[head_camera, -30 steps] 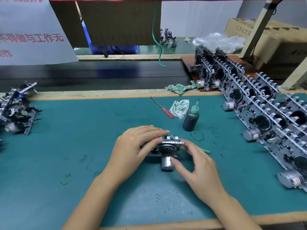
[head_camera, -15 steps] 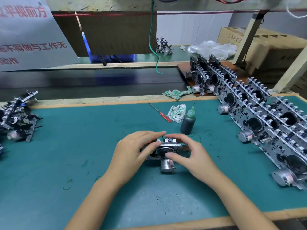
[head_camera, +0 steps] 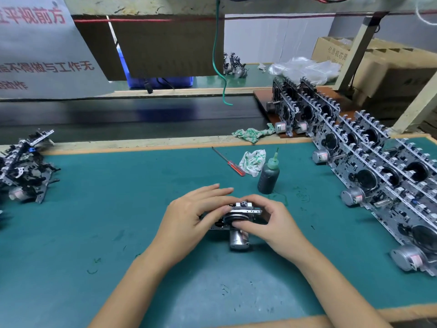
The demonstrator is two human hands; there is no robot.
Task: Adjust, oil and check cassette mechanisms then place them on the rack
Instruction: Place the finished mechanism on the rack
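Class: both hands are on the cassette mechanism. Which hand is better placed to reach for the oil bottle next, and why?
Right hand, probably. The oil bottle stands just beyond it on the right, while the left hand would have to cross over the cassette mechanism.

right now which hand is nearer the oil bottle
Right. The right hand grips the cassette mechanism just below the oil bottle, its fingers close to the bottle's base. The left hand holds the mechanism's other side, farther left.
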